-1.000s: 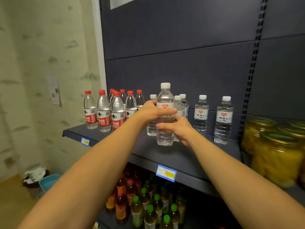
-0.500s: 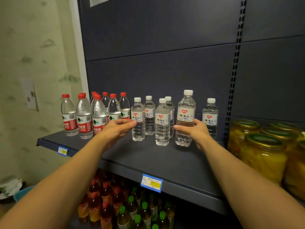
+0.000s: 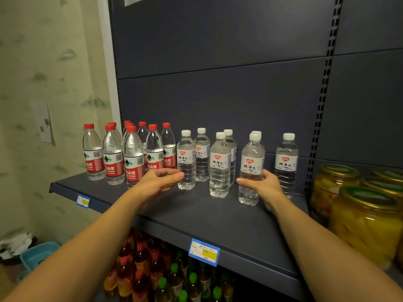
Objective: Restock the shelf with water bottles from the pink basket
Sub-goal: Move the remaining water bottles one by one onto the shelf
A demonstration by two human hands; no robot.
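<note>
Two bare hands reach over the dark shelf (image 3: 218, 216). Our right hand (image 3: 263, 188) wraps around the lower part of a white-capped water bottle (image 3: 250, 168), which stands upright on the shelf near its front; the fingers curl around the bottle's far side and the grip is closed on it. Our left hand (image 3: 159, 182) hangs just above the shelf with the fingers loosely curled and nothing in it, its fingertips just beside another white-capped bottle (image 3: 186, 160); we cannot tell whether they touch it. More white-capped bottles stand between and behind the two, and one (image 3: 286, 164) stands to the right of the held bottle. A group of red-capped bottles (image 3: 130, 153) fills the shelf's left end. Jars with yellow contents (image 3: 366, 223) stand at the right. Blue price tags (image 3: 204, 252) hang on the shelf's front edge, above green-capped bottles (image 3: 174, 277) on a lower level.
</note>
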